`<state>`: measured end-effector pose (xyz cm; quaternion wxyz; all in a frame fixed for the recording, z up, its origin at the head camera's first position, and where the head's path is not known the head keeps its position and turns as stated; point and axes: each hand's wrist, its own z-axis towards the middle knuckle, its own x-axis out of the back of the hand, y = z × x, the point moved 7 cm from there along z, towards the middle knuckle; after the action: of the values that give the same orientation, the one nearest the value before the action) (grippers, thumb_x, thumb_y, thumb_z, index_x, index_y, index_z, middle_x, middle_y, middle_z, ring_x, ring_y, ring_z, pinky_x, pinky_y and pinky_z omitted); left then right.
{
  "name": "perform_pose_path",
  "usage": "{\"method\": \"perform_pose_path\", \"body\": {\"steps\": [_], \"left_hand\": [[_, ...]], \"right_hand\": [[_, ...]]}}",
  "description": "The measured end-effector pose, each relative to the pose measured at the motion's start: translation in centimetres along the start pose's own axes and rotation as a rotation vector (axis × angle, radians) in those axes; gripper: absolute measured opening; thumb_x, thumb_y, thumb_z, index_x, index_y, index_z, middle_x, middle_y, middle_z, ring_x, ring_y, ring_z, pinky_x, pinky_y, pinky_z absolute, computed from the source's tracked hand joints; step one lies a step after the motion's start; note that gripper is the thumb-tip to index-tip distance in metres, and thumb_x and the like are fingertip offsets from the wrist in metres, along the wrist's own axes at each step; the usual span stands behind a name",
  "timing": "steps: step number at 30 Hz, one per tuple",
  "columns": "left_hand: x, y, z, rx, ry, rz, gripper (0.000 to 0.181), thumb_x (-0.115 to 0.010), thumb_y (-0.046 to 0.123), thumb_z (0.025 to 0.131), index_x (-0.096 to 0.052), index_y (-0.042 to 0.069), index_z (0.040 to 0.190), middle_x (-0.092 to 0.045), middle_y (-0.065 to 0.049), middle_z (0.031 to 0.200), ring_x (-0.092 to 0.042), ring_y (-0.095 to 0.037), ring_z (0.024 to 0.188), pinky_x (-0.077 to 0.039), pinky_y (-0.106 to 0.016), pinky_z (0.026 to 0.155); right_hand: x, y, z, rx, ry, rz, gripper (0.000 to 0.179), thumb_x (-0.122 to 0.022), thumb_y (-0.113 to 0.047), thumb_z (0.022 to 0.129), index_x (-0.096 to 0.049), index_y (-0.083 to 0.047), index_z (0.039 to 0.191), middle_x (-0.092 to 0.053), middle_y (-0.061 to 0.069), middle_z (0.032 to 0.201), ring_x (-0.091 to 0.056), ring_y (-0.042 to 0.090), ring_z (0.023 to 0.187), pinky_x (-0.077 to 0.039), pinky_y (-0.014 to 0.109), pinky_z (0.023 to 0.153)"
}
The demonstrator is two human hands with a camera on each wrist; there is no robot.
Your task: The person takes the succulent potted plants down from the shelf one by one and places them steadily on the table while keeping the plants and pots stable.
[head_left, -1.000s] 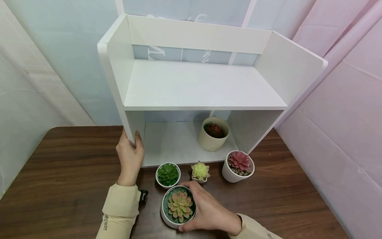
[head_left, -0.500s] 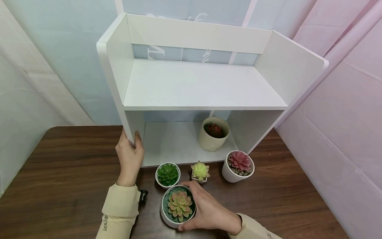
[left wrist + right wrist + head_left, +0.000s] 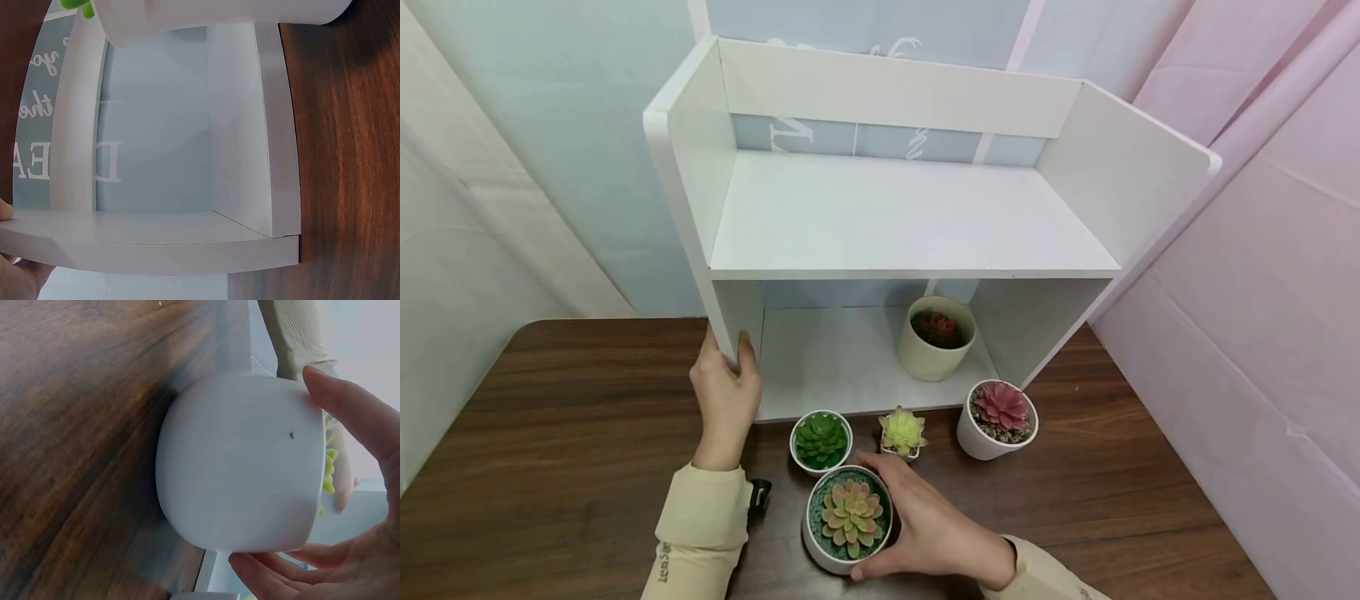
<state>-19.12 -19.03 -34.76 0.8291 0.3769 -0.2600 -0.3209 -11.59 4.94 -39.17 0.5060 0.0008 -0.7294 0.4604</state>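
My left hand [image 3: 726,400] grips the front edge of the left side panel [image 3: 715,312] of a white two-tier shelf, thumb on the inner face. In the left wrist view, only parts of its fingers show around that panel. My right hand [image 3: 925,525] holds a round white pot with a green-pink succulent [image 3: 852,518], thumb and fingers on opposite sides near the rim. The right wrist view shows the white pot [image 3: 240,465] standing on the wooden table. Just behind it are a small pot with a dark green succulent [image 3: 821,440] and a tiny yellow-green succulent [image 3: 902,431].
On the shelf's lower board [image 3: 820,358], a cream pot with a red succulent [image 3: 937,337] stands toward the right. A white pot with a dark pink succulent [image 3: 998,418] is on the table by the shelf's right front corner. Fabric hangs behind and at both sides.
My right wrist has shifted very slightly to the right, the palm a little farther from the pot. The pots and my left hand stay in place.
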Motion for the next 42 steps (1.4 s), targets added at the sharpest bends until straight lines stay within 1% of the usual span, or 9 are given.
{"method": "perform_pose_path", "body": {"steps": [7,12,15,21,27,31,34,37,42], "left_hand": [[0.0,0.0,0.0,-0.005,0.008,-0.008,0.038,-0.051,0.000,0.094,-0.052,-0.004,0.131,-0.061,-0.029,0.121,-0.060,-0.046,0.108,-0.048,-0.062,0.080],[0.0,0.0,0.0,0.003,0.007,-0.007,0.037,-0.052,0.001,0.093,-0.052,-0.005,0.130,-0.061,-0.030,0.120,-0.061,-0.045,0.106,-0.049,-0.060,0.080],[0.1,-0.1,0.0,0.001,0.007,-0.008,0.037,-0.052,0.001,0.093,-0.052,-0.006,0.130,-0.061,-0.030,0.119,-0.061,-0.045,0.105,-0.049,-0.061,0.080],[0.1,0.0,0.0,-0.003,0.008,-0.004,0.037,-0.052,0.001,0.093,-0.052,-0.006,0.129,-0.061,-0.030,0.119,-0.061,-0.046,0.106,-0.048,-0.061,0.080],[0.0,0.0,0.0,0.000,-0.004,-0.008,0.038,-0.051,0.001,0.094,-0.051,-0.006,0.131,-0.060,-0.029,0.122,-0.060,-0.044,0.110,-0.048,-0.061,0.081],[0.0,-0.1,0.0,0.004,-0.003,-0.010,0.037,-0.052,0.001,0.093,-0.052,-0.006,0.130,-0.060,-0.029,0.122,-0.060,-0.044,0.109,-0.049,-0.061,0.080],[-0.1,-0.1,0.0,0.006,-0.003,-0.010,0.037,-0.052,0.001,0.093,-0.052,-0.006,0.130,-0.060,-0.029,0.121,-0.060,-0.045,0.108,-0.049,-0.061,0.080],[0.0,0.0,0.0,0.001,0.000,-0.012,0.037,-0.052,0.001,0.093,-0.052,-0.006,0.130,-0.060,-0.029,0.121,-0.060,-0.045,0.107,-0.049,-0.061,0.080],[0.0,0.0,0.0,-0.004,0.001,-0.014,0.037,-0.052,0.000,0.093,-0.052,-0.005,0.130,-0.060,-0.029,0.121,-0.061,-0.045,0.107,-0.049,-0.061,0.079]], "right_hand": [[1.0,0.0,-0.1,-0.040,0.034,0.012,0.105,-0.085,-0.050,0.065,-0.032,-0.012,0.148,-0.043,0.005,0.144,-0.045,0.021,0.128,-0.042,0.043,0.102],[2.0,-0.4,0.0,-0.002,0.077,0.017,0.100,-0.084,-0.047,0.068,-0.034,-0.010,0.146,-0.047,0.008,0.141,-0.053,0.024,0.120,-0.045,0.038,0.099],[2.6,-0.6,0.1,0.029,0.112,0.016,0.098,-0.083,-0.045,0.070,-0.034,-0.007,0.145,-0.048,0.012,0.140,-0.055,0.028,0.117,-0.045,0.038,0.098],[3.5,-0.4,0.2,0.013,0.158,0.039,0.095,-0.084,-0.041,0.070,-0.035,-0.007,0.144,-0.047,0.013,0.140,-0.057,0.028,0.117,-0.046,0.044,0.097],[4.1,-0.4,0.4,0.029,0.210,0.006,0.092,-0.083,-0.043,0.071,-0.038,-0.009,0.143,-0.051,0.010,0.136,-0.057,0.026,0.113,-0.048,0.042,0.093],[4.8,-0.2,0.6,0.035,0.243,0.015,0.091,-0.083,-0.042,0.072,-0.038,-0.007,0.142,-0.052,0.010,0.133,-0.055,0.026,0.118,-0.047,0.041,0.095],[5.6,0.0,0.7,0.029,0.296,0.034,0.090,-0.084,-0.036,0.072,-0.038,-0.005,0.143,-0.050,0.011,0.135,-0.053,0.028,0.120,-0.047,0.042,0.096],[6.6,0.3,0.9,0.021,0.383,0.036,0.091,-0.086,-0.028,0.070,-0.037,-0.001,0.142,-0.049,0.014,0.137,-0.052,0.030,0.121,-0.047,0.043,0.096],[7.9,0.8,1.4,-0.007,0.497,0.013,0.089,-0.086,-0.023,0.071,-0.037,0.002,0.141,-0.048,0.018,0.139,-0.051,0.032,0.123,-0.048,0.044,0.094]]}}
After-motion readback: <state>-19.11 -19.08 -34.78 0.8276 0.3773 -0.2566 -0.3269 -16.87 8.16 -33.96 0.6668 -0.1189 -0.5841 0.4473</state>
